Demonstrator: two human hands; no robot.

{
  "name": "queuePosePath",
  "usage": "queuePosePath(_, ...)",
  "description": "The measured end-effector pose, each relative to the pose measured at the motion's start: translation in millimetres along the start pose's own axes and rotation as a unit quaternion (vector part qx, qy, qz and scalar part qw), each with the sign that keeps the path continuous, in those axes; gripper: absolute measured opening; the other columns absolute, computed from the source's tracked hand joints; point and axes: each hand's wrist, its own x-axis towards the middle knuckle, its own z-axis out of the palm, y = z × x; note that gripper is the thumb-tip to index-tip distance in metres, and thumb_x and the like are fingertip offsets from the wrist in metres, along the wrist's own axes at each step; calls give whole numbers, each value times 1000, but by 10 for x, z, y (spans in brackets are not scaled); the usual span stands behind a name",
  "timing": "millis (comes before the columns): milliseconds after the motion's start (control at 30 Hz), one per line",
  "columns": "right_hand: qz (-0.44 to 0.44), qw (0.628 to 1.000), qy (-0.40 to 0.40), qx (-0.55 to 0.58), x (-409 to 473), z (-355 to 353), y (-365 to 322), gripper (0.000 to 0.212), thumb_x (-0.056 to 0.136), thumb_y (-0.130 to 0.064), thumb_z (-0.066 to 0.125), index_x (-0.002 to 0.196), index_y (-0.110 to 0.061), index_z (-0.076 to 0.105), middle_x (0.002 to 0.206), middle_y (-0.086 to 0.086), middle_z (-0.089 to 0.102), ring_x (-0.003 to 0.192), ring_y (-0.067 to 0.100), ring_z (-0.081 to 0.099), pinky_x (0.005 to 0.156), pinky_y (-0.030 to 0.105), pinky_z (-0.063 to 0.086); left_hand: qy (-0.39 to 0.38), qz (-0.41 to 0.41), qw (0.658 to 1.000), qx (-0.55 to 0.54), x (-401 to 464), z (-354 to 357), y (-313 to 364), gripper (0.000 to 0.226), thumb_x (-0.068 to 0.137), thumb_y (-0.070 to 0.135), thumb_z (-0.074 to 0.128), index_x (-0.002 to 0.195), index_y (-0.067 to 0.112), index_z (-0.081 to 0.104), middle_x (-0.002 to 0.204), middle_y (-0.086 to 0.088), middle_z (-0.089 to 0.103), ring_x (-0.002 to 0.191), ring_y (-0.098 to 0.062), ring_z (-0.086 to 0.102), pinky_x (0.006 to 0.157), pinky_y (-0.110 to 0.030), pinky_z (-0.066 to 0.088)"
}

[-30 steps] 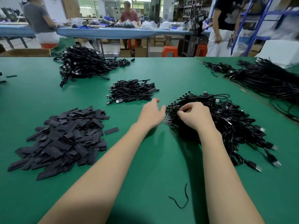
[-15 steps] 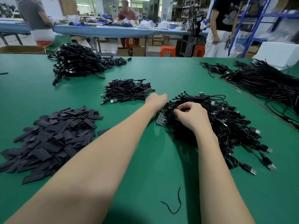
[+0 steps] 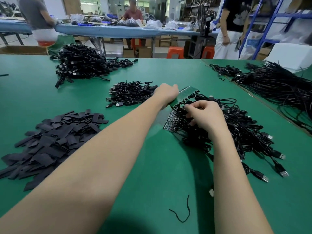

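Under right fingers [image 3: 190, 108]: cable [image 3: 180, 105] pinched at board [image 3: 169, 126] | left hand [image 3: 166, 94] steadies board, grip hidden | small pile [image 3: 130, 94] looks done, most left

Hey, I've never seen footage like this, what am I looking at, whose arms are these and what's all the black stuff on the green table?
There is no machine: these are a person's two bare arms, filmed by one wide-angle camera worn on their head, looking forward and down. It shows a green table. The right hand pinches black cables in a bundle that ends in USB plugs and seems wired to a green circuit board. The left hand reaches to the board's far edge; whether it grips it is hidden. To the left lies a heap of flat black strips, beyond it a small cable pile and a larger cable pile, and a cable heap at the right. A loose black strand lies near the camera.
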Motion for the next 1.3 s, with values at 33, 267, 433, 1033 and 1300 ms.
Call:
queuePosePath(33,7,1000,-19,18,-4,-17,-21,18,86,-36,71,79,-21,72,69,-8,75,50,8,66,49,19,45,-4,10,1000,-6,2,-18,-19,53,101,41,41,126,-2,59,121,-19,66,73,-25,55,55,-28,42)
queuePosePath(267,23,996,-80,44,-63,-49,-86,20,88,-38,74,86,-19,73,73,-5,77,60,12,74,46,15,46,-29,33,999,-8,-113,-153,-88,57,96,63,47,61,19,36,49,6,32,33,-10,26,46,-25,20)
queuePosePath(433,12,994,-75,82,-55,-78,-119,18,89,-36,73,83,-19,74,75,-5,77,59,8,69,48,17,49,-102,-8,994,-29,-166,-185,-134,59,87,71,55,90,12,61,72,1,55,61,-15,49,54,-24,37)
queuePosePath(1033,-115,988,-91,-45,-120,-42,-179,73,67,-78,72,130,-43,54,102,-36,53,93,-23,49,71,5,30,-240,-127,901,-338,-260,-899,-245,39,79,55,76,85,20,60,108,2,62,87,-11,64,90,-23,55)
queuePosePath(1300,-91,974,-146,-148,-119,-110,-320,73,65,-74,78,126,-36,61,109,-15,65,99,8,64,79,29,50,-196,-124,928,-290,-402,-1127,-395,41,75,59,76,72,18,73,72,3,69,56,-12,63,54,-22,55)
